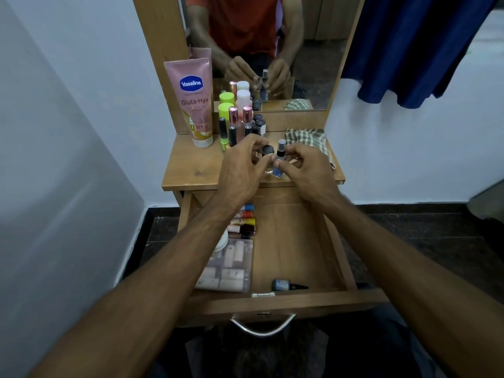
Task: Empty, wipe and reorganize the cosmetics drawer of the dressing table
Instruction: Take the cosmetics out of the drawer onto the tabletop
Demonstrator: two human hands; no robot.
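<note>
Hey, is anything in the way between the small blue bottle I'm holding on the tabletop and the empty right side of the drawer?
Nothing visible. The small blue bottle sits near the tabletop's front edge, and the drawer floor directly below is bare wood. A dark bottle lies near the drawer's front.

Left hand grips black-capped jar; right hand pinches blue bottle.

You're in a home bedroom corner: a small wooden desk with mirror, cosmetics lined up, blue garment hanging nearby.
</note>
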